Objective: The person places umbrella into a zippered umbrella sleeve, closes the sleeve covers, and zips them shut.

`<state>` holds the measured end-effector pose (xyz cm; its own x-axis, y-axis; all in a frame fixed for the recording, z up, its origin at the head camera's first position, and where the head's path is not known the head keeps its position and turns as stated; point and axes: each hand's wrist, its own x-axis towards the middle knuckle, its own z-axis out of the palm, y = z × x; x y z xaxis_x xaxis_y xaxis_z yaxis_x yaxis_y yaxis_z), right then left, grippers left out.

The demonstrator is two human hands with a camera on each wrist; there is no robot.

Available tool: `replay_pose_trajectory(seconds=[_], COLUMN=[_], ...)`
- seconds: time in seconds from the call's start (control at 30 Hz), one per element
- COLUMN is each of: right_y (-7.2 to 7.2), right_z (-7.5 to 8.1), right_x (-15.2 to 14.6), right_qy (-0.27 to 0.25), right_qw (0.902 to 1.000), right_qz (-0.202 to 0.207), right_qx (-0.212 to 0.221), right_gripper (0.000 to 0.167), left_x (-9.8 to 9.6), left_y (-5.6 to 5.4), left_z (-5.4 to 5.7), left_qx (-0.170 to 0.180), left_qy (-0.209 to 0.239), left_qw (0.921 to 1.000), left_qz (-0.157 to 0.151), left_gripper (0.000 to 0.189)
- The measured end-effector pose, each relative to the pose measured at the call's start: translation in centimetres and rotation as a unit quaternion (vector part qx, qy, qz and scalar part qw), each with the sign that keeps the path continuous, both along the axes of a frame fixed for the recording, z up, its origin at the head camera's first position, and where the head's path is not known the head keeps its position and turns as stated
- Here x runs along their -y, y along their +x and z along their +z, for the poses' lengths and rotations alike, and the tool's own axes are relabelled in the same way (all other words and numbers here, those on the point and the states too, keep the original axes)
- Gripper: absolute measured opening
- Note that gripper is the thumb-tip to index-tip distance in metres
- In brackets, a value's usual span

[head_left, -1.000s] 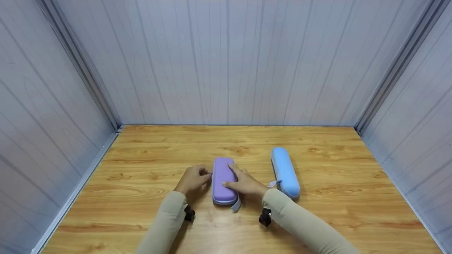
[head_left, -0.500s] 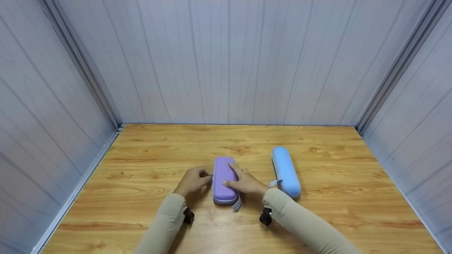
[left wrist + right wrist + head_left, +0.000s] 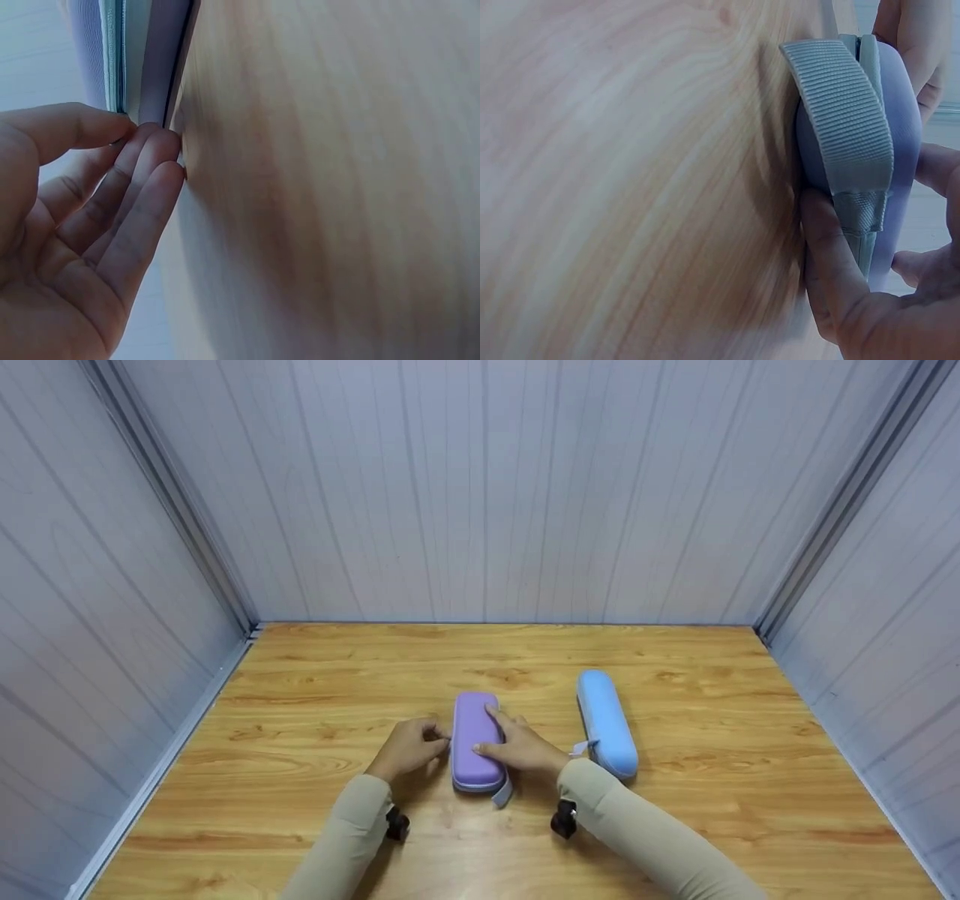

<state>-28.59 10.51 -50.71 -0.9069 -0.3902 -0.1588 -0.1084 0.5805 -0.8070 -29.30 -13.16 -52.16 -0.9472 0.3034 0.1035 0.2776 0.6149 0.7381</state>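
A purple zippered hard case (image 3: 475, 742) lies on the table, its long side pointing away from me. My right hand (image 3: 525, 746) grips it from the right, thumb and a finger on the lid, other fingers along the side, as the right wrist view shows. A grey strap loop (image 3: 847, 112) sticks out at the case's near right corner. At the left side, my left hand (image 3: 411, 746) pinches the zipper pull between thumb and fingertips; the pull is mostly hidden. In the left wrist view those fingertips meet at the zipper seam (image 3: 116, 60).
A light blue case (image 3: 607, 724) with a small grey strap (image 3: 581, 748) lies to the right, beyond my right forearm. The wooden table (image 3: 315, 675) is bounded by pale panel walls (image 3: 480, 495) at the back and both sides.
My left hand has slid slightly toward me along the case's left side. The right hand keeps its grip, and both cases stay in place.
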Motion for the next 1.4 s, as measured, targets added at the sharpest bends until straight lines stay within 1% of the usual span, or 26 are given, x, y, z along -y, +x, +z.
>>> replay_pose_trajectory(seconds=[0.2, 0.33, 0.43, 0.67, 0.9, 1.13, 1.4], right_y=[0.1, 0.1, 0.1, 0.0, 0.1, 0.1, 0.1], right_z=[-0.1, -0.1, -0.1, -0.2, -0.1, -0.2, -0.3], right_x=[0.1, 0.3, 0.2, 0.1, 0.1, 0.2, 0.2], right_qy=[0.000, 0.000, 0.005, -0.004, 0.000, 0.000, 0.010], right_qw=[1.0000, 1.0000, 0.9999, 0.9999, 1.0000, 0.9999, 0.9999], right_qz=[-0.001, 0.000, 0.000, 0.007, 0.005, 0.005, 0.003], right_qx=[0.008, 0.009, 0.010, -0.007, -0.006, -0.012, -0.011], right_gripper=[0.086, 0.086, 0.086, 0.085, 0.085, 0.085, 0.085], left_x=[0.3, 0.3, 0.3, 0.3, 0.5, 0.7, 1.0], left_y=[0.5, 0.6, 0.8, 1.2, 1.6, 2.0, 2.3], left_z=[0.0, 0.1, 0.3, 0.8, 1.0, 1.2, 1.2], left_qx=[0.019, 0.017, 0.011, 0.002, 0.016, 0.007, 0.024], left_qy=[0.002, -0.006, -0.019, -0.040, -0.045, -0.058, -0.059], left_qw=[0.9998, 0.9998, 0.9997, 0.9982, 0.9971, 0.9951, 0.9933], left_qz=[0.000, -0.003, -0.012, -0.045, -0.059, -0.080, -0.096], left_gripper=[0.009, 0.005, 0.005, 0.007, 0.006, 0.005, 0.006])
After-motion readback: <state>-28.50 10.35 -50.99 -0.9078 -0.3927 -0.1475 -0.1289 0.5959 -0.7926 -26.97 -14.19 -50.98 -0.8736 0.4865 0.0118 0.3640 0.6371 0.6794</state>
